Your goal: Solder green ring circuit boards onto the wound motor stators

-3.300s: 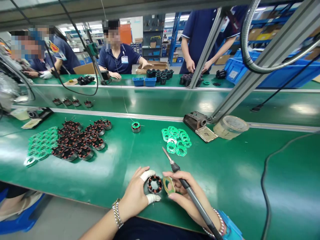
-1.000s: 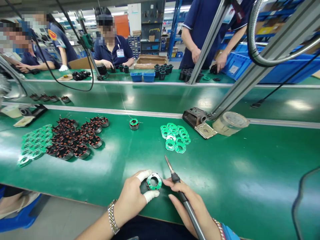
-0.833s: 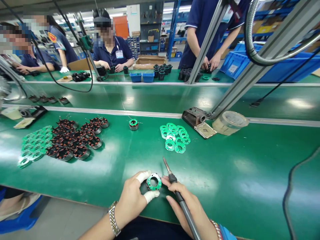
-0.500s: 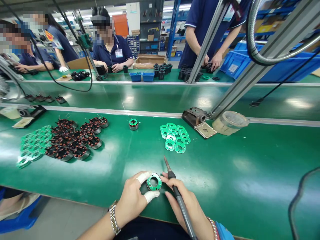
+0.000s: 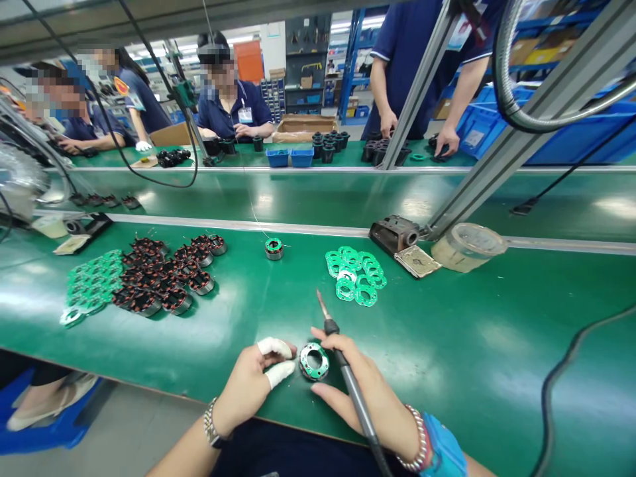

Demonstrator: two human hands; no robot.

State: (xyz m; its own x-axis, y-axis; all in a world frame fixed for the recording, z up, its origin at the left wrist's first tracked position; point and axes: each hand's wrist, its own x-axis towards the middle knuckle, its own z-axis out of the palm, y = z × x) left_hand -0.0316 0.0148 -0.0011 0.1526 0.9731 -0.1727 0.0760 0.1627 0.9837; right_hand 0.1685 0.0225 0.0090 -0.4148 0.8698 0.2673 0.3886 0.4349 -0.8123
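I rate the stator point(image 5: 303, 373) heavy, stiff, its circuit board point(image 5: 315, 373) fragile: grip the sides. Left hand point(image 5: 251, 381): digits parted, alongside. Right hand point(image 5: 368, 384): clamped on soldering iron point(image 5: 356, 396).

Workbench point(image 5: 447, 351), front: board-topped core point(image 5: 314, 374) between left hand point(image 5: 251, 381) and right hand point(image 5: 373, 391) (soldering iron point(image 5: 352, 386) in it).
Workbench, left: wound cores point(image 5: 169, 275), board sheets point(image 5: 94, 281) on their left.
Behind the hands: lone core point(image 5: 273, 254), ring boards point(image 5: 354, 267) to its right.
Right rear: iron stand point(image 5: 395, 233), tub point(image 5: 467, 248) on its right.

2 white-wrapped left fingers point(image 5: 272, 346); metal wristband point(image 5: 210, 422); beaded bracelet point(image 5: 422, 440); blue cuff point(image 5: 444, 449).
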